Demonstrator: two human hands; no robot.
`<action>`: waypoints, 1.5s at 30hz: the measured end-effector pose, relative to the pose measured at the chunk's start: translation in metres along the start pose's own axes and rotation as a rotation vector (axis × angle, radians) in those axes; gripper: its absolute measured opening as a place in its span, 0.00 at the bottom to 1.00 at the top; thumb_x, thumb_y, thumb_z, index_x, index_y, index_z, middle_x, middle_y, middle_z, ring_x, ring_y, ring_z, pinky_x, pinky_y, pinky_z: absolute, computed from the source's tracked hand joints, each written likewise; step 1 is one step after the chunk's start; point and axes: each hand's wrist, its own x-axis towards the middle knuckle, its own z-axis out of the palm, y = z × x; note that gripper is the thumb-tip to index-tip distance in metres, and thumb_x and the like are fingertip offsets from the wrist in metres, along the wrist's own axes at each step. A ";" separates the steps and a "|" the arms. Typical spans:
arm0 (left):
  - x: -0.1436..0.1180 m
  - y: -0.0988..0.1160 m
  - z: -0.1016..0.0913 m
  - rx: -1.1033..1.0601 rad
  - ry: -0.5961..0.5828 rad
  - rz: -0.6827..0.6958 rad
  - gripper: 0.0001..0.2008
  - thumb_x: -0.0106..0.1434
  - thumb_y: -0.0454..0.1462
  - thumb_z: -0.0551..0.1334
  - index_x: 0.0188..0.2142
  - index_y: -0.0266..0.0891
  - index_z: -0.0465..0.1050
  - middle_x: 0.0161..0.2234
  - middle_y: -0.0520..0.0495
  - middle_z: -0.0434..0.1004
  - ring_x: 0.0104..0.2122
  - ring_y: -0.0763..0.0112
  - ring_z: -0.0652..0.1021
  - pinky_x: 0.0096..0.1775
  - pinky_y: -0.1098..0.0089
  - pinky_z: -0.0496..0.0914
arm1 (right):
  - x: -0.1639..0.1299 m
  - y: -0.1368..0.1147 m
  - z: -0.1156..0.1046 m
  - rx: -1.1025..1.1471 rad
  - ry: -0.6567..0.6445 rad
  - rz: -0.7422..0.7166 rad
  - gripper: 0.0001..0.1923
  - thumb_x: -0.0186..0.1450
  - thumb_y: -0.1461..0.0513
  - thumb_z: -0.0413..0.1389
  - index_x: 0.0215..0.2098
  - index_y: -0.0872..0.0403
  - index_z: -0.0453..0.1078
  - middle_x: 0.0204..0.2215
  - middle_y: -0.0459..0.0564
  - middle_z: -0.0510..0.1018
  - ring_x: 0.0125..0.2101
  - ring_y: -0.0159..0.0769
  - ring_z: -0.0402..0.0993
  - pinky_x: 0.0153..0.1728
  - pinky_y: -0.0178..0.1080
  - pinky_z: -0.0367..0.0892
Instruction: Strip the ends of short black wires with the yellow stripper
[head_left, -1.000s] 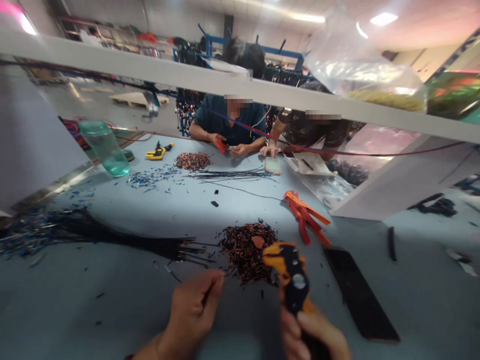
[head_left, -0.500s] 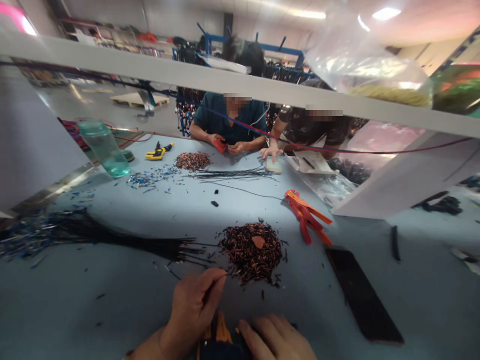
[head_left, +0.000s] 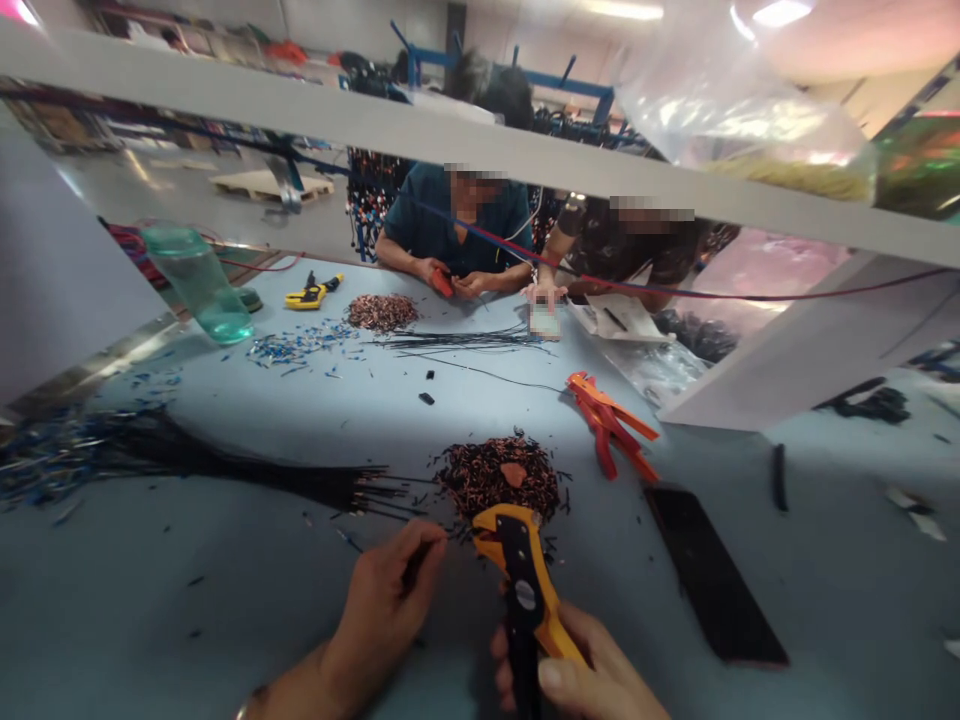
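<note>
My right hand (head_left: 581, 675) grips a yellow and black wire stripper (head_left: 521, 580), its head raised toward the pile of stripped copper and insulation bits (head_left: 501, 475). My left hand (head_left: 390, 605) pinches the end of a thin black wire between thumb and forefinger, close to the stripper's jaw. A bundle of black wires (head_left: 247, 475) lies on the table to the left, its ends pointing at the pile.
A red and orange stripper (head_left: 611, 425) lies right of the pile, and a dark phone (head_left: 712, 575) nearer me. Two people sit across the table at their own pile (head_left: 381, 312). A green bottle (head_left: 196, 282), a yellow tool (head_left: 309, 293) and blue wire scraps (head_left: 296, 350) sit far left.
The stripper dropped low beside my left hand half a second ago and is now raised again, its head near the wire end. My left hand has stayed in place.
</note>
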 end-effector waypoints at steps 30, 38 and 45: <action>-0.004 0.025 -0.001 -0.776 -0.252 -0.333 0.19 0.52 0.53 0.69 0.29 0.39 0.81 0.27 0.46 0.84 0.27 0.64 0.82 0.31 0.72 0.76 | 0.020 0.020 0.012 -1.301 0.327 -0.987 0.34 0.53 0.67 0.52 0.59 0.58 0.59 0.43 0.62 0.77 0.42 0.50 0.78 0.38 0.48 0.78; -0.003 0.024 -0.001 -0.793 -0.266 -0.264 0.16 0.56 0.52 0.67 0.31 0.42 0.83 0.28 0.46 0.84 0.26 0.65 0.82 0.31 0.72 0.76 | 0.018 0.013 0.012 -1.381 0.346 -1.009 0.31 0.55 0.66 0.51 0.58 0.59 0.58 0.43 0.62 0.77 0.42 0.49 0.78 0.38 0.47 0.79; 0.001 0.028 -0.001 -0.823 -0.235 -0.197 0.16 0.57 0.51 0.66 0.29 0.42 0.82 0.26 0.47 0.84 0.25 0.68 0.82 0.30 0.75 0.76 | 0.021 0.012 0.011 -1.384 0.328 -1.014 0.30 0.53 0.66 0.50 0.56 0.59 0.60 0.41 0.62 0.79 0.40 0.47 0.80 0.36 0.45 0.79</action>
